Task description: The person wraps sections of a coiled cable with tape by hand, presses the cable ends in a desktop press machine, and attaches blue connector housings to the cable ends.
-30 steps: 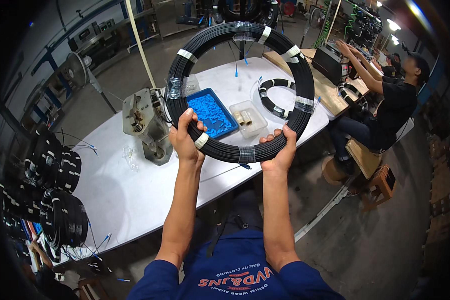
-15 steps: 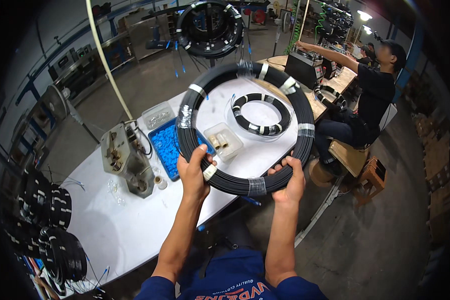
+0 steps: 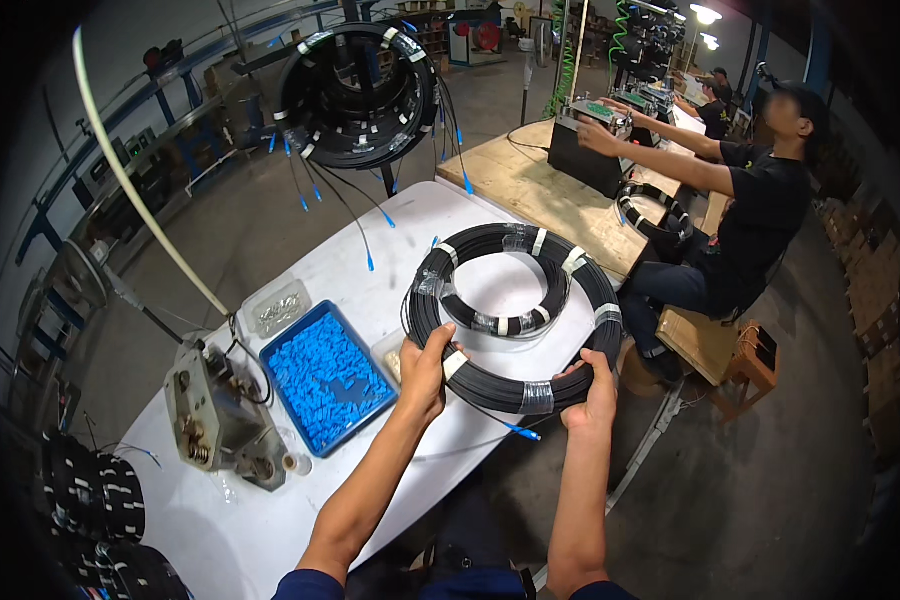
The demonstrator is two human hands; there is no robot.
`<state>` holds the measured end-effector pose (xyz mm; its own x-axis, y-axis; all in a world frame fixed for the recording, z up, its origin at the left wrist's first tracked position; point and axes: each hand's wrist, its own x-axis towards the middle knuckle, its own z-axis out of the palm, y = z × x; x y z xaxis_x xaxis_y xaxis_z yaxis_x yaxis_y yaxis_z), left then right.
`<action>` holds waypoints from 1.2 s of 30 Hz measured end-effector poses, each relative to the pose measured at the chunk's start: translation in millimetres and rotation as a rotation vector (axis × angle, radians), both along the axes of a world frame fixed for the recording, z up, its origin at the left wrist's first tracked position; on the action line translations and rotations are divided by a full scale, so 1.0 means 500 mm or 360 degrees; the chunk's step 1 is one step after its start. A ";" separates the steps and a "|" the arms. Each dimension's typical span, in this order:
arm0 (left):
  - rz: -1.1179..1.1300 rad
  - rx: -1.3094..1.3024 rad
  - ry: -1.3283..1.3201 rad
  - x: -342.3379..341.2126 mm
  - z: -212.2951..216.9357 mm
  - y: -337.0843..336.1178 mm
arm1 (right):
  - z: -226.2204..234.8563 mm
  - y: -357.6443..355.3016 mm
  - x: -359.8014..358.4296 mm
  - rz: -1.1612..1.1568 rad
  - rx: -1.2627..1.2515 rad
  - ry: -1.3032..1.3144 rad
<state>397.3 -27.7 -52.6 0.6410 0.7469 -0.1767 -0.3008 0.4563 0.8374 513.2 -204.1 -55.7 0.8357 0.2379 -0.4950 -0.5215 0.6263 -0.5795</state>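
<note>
A thick coil of black cable (image 3: 500, 388), bound with white and clear tape, is gripped between both my hands. My left hand (image 3: 428, 375) is closed on its near left side, thumb on top. On the near right side my right hand (image 3: 592, 395) is wrapped round it too. A cable end with a blue connector (image 3: 523, 432) hangs below the near edge. Behind and partly under the held coil lies a smaller black coil (image 3: 540, 318) on the white table (image 3: 360, 270). Whether the two coils touch I cannot tell.
Left of my hands are a blue tray (image 3: 358, 432) of small blue pieces, a clear container (image 3: 253, 325) and a metal machine (image 3: 205, 410). Coils hang on a rack (image 3: 295, 110) beyond the table. A co-worker (image 3: 765, 200) sits at right; stacked coils (image 3: 120, 495) stand lower left.
The held coil has been lowered and tilted flatter, toward the table over the smaller coil. My view has shifted. The co-worker's outstretched arm has come down toward the black box.
</note>
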 end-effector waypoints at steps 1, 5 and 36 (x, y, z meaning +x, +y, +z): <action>-0.0025 0.0029 -0.0008 0.031 -0.002 0.022 | -0.011 0.022 0.033 -0.0004 -0.0009 0.0008; 0.0027 0.0118 0.0061 0.157 -0.019 0.129 | -0.050 0.123 0.158 -0.0008 0.0020 0.0085; -0.0368 0.0623 0.0965 0.315 -0.255 0.364 | -0.265 0.223 0.379 0.0926 -0.1071 -0.0525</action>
<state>554.6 154.4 -180.0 0.6637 0.6861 -0.2979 0.3314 0.0874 0.9394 702.9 -92.6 -188.1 0.7980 0.4117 -0.4400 -0.3921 -0.1997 -0.8980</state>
